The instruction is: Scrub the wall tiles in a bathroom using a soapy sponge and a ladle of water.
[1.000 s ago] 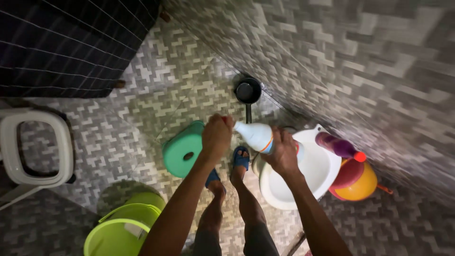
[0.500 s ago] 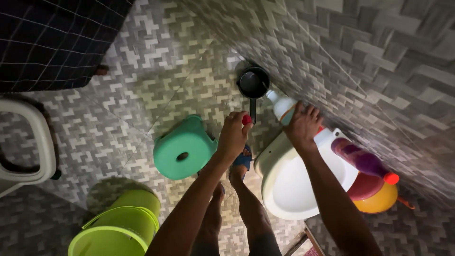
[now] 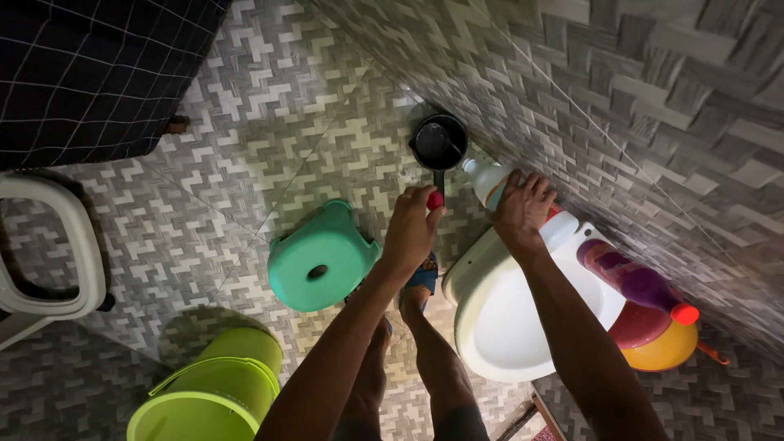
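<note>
My left hand [image 3: 412, 229] is closed around a small red bottle cap [image 3: 435, 200], held above the floor near my feet. My right hand [image 3: 521, 211] grips a white plastic bottle [image 3: 487, 180] with a coloured label, its open neck pointing away toward the black round dipper [image 3: 438, 142]. The bottle rests at the back edge of a white wash basin [image 3: 478, 318] fixed to the tiled wall. Both forearms reach forward from the bottom of the view.
A teal plastic stool [image 3: 320, 256] lies on the patterned floor left of my feet. Lime green buckets [image 3: 216, 388] stand at bottom left, a white toilet seat [image 3: 45, 245] at far left. A purple bottle with red cap [image 3: 633, 282] and an orange bowl [image 3: 665, 347] sit beside the basin.
The bottle moved from in front of me to the basin's back edge near the wall. My left hand came away from it with the red cap. The view shifted right.
</note>
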